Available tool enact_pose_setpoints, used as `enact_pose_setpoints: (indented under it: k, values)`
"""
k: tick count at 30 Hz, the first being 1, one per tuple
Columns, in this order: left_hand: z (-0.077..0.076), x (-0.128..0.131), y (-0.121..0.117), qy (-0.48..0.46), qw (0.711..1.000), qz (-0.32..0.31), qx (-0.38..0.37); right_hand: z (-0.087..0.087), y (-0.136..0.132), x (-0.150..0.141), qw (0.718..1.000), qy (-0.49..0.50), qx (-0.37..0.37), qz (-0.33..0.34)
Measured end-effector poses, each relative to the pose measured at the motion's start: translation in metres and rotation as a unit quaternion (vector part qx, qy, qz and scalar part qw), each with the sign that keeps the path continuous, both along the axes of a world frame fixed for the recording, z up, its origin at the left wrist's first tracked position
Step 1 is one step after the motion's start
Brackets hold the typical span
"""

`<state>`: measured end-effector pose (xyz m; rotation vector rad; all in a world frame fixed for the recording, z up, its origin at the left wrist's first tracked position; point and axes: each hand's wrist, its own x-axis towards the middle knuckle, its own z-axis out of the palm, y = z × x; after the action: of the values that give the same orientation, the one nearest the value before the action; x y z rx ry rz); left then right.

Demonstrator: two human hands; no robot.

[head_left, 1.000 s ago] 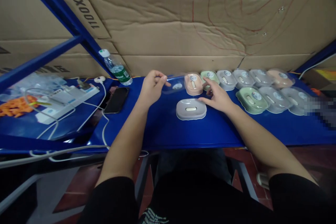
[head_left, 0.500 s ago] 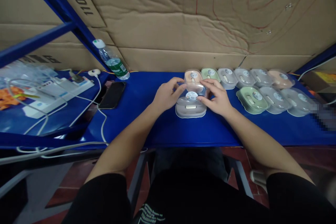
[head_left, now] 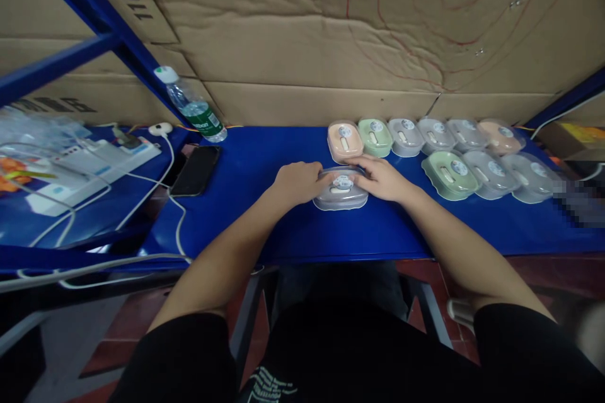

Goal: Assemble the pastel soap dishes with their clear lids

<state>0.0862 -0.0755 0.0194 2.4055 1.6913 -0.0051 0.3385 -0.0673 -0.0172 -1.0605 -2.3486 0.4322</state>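
Observation:
A grey soap-box-like plastic case [head_left: 341, 203] rests on the blue table in front of me, with a pale latch on its top. Over it lies a clear plastic lid [head_left: 347, 172] bearing a round white-blue sticker. My left hand [head_left: 301, 182] grips the lid's left side, fingers bent around the far edge and thumb on the near part. On the other side my right hand [head_left: 382, 177] holds the lid's right edge in the same way. Some fingertips are hidden behind the lid. Just beyond stands a pink case [head_left: 345, 140] under its own clear lid.
Several similar cases in green, grey and pink line the back right, including a green case [head_left: 450, 174] in the nearer row. To the left are a phone [head_left: 196, 170], a water bottle [head_left: 195, 107] and a white power strip [head_left: 94, 176] with cables. Cardboard [head_left: 283, 31] walls the back.
The clear lid has come down from a raised tilt onto the grey case. Both hands have lowered and closed on its sides. The view has shifted slightly.

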Motion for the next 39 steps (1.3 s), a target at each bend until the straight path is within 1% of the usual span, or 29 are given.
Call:
enact_pose_setpoints:
  k: [4, 7, 9, 13, 16, 18, 20, 22, 24, 26, 28, 29, 31, 32, 34, 37, 39]
  values:
    - [-0.001, 0.001, 0.001, -0.003, 1.0, -0.011, -0.015, -0.003, 0.002, 0.005, 1.0, -0.027, -0.003, 0.013]
    - [-0.003, -0.001, 0.003, -0.014, 1.0, -0.019, -0.009, -0.005, 0.002, 0.007, 0.999, -0.045, -0.014, 0.019]
    - [-0.008, -0.002, 0.006, -0.033, 0.999, -0.024, 0.009, -0.006, 0.002, 0.008, 0.998, -0.056, -0.024, 0.019]
    - [-0.024, -0.005, 0.015, -0.076, 0.995, -0.036, 0.055, -0.002, 0.0, 0.007, 0.997, -0.079, -0.025, 0.002]
    - [-0.033, -0.008, 0.022, -0.133, 0.987, -0.033, 0.089, 0.006, -0.004, 0.008, 0.993, -0.114, -0.012, -0.034]
    - [-0.034, -0.009, 0.026, -0.176, 0.98, -0.02, 0.091, 0.013, -0.007, 0.009, 0.987, -0.139, 0.009, -0.085]
    - [-0.031, -0.01, 0.028, -0.21, 0.976, -0.011, 0.065, 0.02, -0.01, 0.011, 0.98, -0.141, 0.045, -0.133]
    - [-0.027, -0.009, 0.028, -0.23, 0.972, -0.017, 0.03, 0.025, -0.012, 0.012, 0.981, -0.104, 0.084, -0.143]
    - [-0.026, -0.007, 0.026, -0.235, 0.971, -0.033, 0.008, 0.027, -0.013, 0.01, 0.989, -0.055, 0.104, -0.094]
    - [-0.028, -0.004, 0.023, -0.227, 0.972, -0.055, 0.004, 0.025, -0.013, 0.006, 0.995, -0.029, 0.1, -0.013]
    - [-0.032, -0.001, 0.021, -0.218, 0.972, -0.087, 0.008, 0.021, -0.014, 0.0, 0.994, -0.035, 0.081, 0.06]
    - [-0.035, 0.0, 0.02, -0.218, 0.97, -0.106, 0.009, 0.019, -0.015, -0.003, 0.993, -0.044, 0.073, 0.083]
    - [-0.04, 0.002, 0.021, -0.219, 0.966, -0.14, 0.008, 0.019, -0.018, -0.007, 0.991, -0.066, 0.06, 0.102]
    - [-0.041, 0.002, 0.021, -0.218, 0.964, -0.152, 0.005, 0.02, -0.02, -0.008, 0.99, -0.081, 0.055, 0.097]
    - [-0.043, 0.001, 0.023, -0.212, 0.963, -0.167, -0.002, 0.023, -0.025, -0.007, 0.989, -0.117, 0.057, 0.063]
    - [-0.043, -0.001, 0.025, -0.202, 0.965, -0.167, -0.012, 0.029, -0.029, 0.003, 0.982, -0.173, 0.07, -0.025]
    - [-0.042, -0.002, 0.025, -0.192, 0.967, -0.165, -0.018, 0.03, -0.028, 0.014, 0.975, -0.193, 0.072, -0.087]
